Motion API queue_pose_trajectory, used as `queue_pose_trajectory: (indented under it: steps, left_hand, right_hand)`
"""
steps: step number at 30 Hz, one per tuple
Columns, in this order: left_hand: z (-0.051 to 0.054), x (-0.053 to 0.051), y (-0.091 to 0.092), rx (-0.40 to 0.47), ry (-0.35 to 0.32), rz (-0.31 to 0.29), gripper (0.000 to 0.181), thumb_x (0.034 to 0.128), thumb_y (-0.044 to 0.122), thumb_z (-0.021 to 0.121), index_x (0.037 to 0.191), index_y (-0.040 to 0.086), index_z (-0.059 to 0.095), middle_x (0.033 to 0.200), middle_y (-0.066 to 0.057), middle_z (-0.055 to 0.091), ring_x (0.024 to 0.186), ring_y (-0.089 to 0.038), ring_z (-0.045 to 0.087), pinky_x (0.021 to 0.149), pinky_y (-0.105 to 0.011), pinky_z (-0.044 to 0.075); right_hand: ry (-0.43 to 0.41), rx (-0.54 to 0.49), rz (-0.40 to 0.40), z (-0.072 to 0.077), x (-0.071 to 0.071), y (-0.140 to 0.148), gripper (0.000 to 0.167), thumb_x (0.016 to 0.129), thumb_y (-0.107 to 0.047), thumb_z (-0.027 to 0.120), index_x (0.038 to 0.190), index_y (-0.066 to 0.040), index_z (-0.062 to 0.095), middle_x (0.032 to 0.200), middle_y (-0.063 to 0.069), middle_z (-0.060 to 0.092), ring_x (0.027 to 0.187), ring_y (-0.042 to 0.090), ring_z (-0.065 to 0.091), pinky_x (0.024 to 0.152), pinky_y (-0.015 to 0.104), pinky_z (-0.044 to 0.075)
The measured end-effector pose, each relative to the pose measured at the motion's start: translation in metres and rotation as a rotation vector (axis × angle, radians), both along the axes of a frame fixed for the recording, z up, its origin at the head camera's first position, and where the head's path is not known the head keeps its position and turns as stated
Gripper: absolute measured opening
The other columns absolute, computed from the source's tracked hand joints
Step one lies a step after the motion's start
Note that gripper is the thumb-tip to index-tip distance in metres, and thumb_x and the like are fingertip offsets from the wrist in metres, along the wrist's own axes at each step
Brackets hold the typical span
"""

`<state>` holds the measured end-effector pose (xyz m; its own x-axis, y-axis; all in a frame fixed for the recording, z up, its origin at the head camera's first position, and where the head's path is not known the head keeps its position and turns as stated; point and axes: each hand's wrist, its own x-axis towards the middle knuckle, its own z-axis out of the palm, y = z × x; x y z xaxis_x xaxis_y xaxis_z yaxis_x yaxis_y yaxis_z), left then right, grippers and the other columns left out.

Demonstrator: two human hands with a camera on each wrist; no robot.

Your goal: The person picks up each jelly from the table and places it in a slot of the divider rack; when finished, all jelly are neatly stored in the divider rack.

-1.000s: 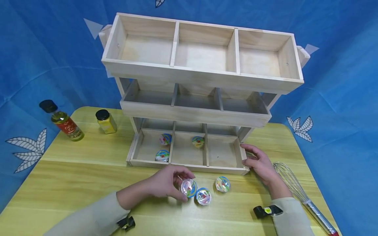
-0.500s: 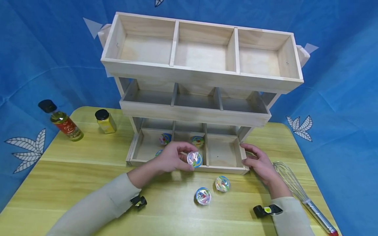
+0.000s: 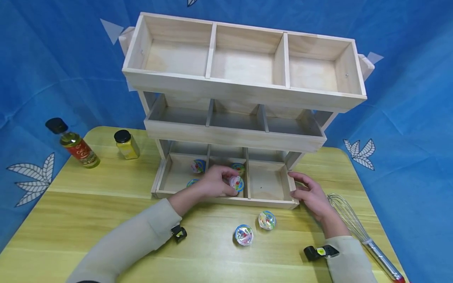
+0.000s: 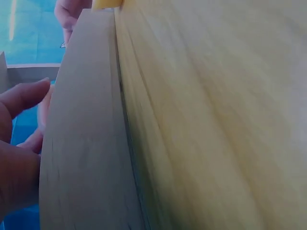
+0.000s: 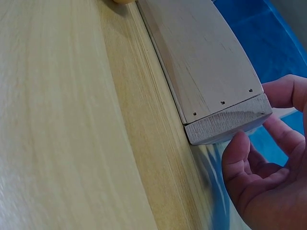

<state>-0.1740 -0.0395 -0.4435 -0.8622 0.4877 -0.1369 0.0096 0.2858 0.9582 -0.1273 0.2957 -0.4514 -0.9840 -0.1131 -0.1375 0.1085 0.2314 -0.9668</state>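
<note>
L hand (image 3: 216,181): thumb & fingers clamped on a small round cup (image 3: 236,183) w/ a shiny printed lid, thumb on the near side, fingers on the far side. That cup is in the mid. comp. (image 3: 220,162) of the rack's bot. tier, down by the R divider; can't tell if it touches the floor. L wrist cam has thumb & fingers behind the tier's front board (image 4: 91,124), which hides most of the grip.

R hand (image 3: 315,198): thumb & index well apart, tips against the bot. tier's R end wall (image 3: 289,184), nr the front corner; no cup in it.

Just behind the held cup, same comp.: a 2nd cup (image 3: 238,168), partly hidden. L comp. has one cup (image 3: 198,166) toward the back & another (image 3: 192,182) nr the front, mostly behind the L hand.

On the table (image 3: 198,251) in front of the wooden rack (image 3: 233,135): 2 more cups, one (image 3: 243,235) nearer the person, one (image 3: 267,220) to its R, apart. Whisk (image 3: 380,255) beside the R forearm. Far L: yellow jar w/ blk cap (image 3: 128,147), then oil bottle w/ red label (image 3: 80,151). Blue cloth (image 3: 407,98) behind.
</note>
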Motion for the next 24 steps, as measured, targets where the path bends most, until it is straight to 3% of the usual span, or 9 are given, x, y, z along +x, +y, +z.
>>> queue_pose_trajectory:
  steps: [5, 13, 18, 24]
  left_hand:
    - [-0.005, -0.002, 0.009, -0.051, 0.001, -0.011, 0.055, 0.0731, -0.006, 0.081, 0.125, -0.005, 0.064, 0.099, -0.006, 0.064, 0.089, -0.021, 0.059, 0.075, -0.030, 0.055]
    - [-0.011, -0.003, 0.013, -0.122, 0.027, -0.051, 0.049, 0.0721, -0.010, 0.078, 0.119, -0.001, 0.068, 0.095, -0.004, 0.064, 0.085, -0.021, 0.059, 0.073, -0.029, 0.055]
    - [-0.009, -0.003, 0.011, -0.103, -0.004, -0.094, 0.049, 0.0753, -0.013, 0.072, 0.123, -0.003, 0.065, 0.104, -0.005, 0.066, 0.095, -0.021, 0.061, 0.081, -0.031, 0.055]
    - [-0.007, -0.004, 0.008, -0.106, -0.037, -0.142, 0.049, 0.0779, -0.014, 0.066, 0.125, -0.002, 0.065, 0.116, -0.006, 0.067, 0.105, -0.022, 0.060, 0.089, -0.033, 0.053]
  right_hand:
    - [0.002, 0.005, 0.001, 0.000, 0.000, 0.000, 0.062, 0.086, 0.007, 0.062, 0.145, 0.005, 0.043, 0.148, 0.026, 0.034, 0.117, 0.033, 0.052, 0.075, 0.028, 0.054]
    - [0.002, -0.008, 0.000, 0.001, 0.000, -0.001, 0.063, 0.085, 0.008, 0.062, 0.145, 0.006, 0.042, 0.147, 0.025, 0.035, 0.122, 0.035, 0.050, 0.076, 0.027, 0.054]
    - [0.007, -0.008, -0.001, -0.001, 0.000, 0.000, 0.063, 0.085, 0.009, 0.062, 0.145, 0.005, 0.043, 0.146, 0.025, 0.036, 0.121, 0.033, 0.051, 0.076, 0.028, 0.055]
    - [0.009, -0.033, -0.009, -0.004, -0.001, 0.000, 0.063, 0.084, 0.010, 0.061, 0.144, 0.006, 0.044, 0.141, 0.025, 0.039, 0.106, 0.020, 0.060, 0.074, 0.031, 0.057]
